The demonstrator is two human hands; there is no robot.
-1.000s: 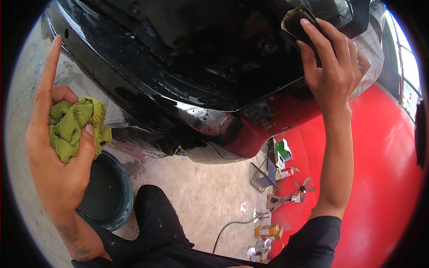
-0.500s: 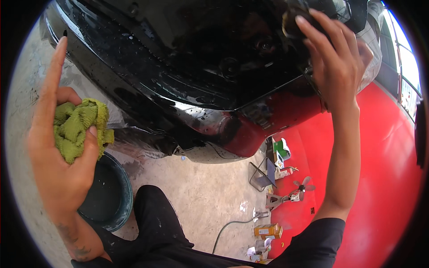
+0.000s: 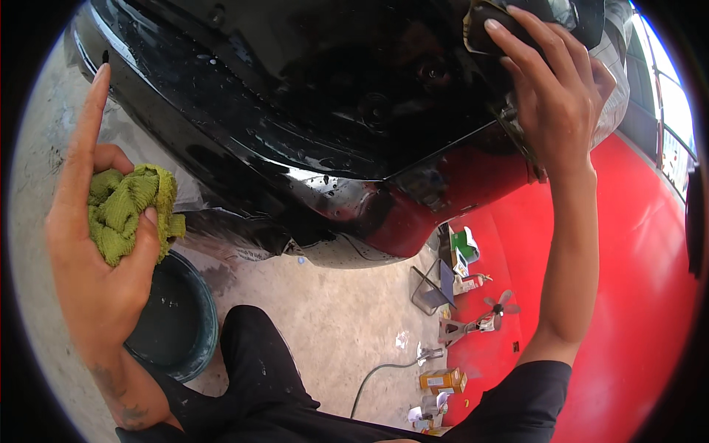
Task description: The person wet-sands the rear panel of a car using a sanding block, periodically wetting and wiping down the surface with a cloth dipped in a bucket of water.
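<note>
My left hand (image 3: 103, 273) is closed around a crumpled yellow-green cloth (image 3: 131, 210). Its index finger points straight up, its tip in front of the lower edge of a glossy black car panel (image 3: 310, 81). At the upper right, my right hand (image 3: 561, 103) presses a dark block (image 3: 496, 28) against the panel, fingertips on top of it. A yellowish edge shows along the block's left side; it looks like a sanding block, with its underside hidden. Water drops dot the panel, and its surface reflects the surroundings.
Below my left hand stands a dark bucket (image 3: 177, 317) of murky water, beside my knee. Plastic sheeting (image 3: 221, 240) hangs under the panel. Along the red floor's (image 3: 628, 295) edge are a folding chair (image 3: 436, 284), a fan (image 3: 502, 304), a hose (image 3: 380, 367) and boxes (image 3: 443, 381).
My right hand has shifted slightly with the block, which now shows more clearly at the panel's upper right. The left hand and cloth have barely moved.
</note>
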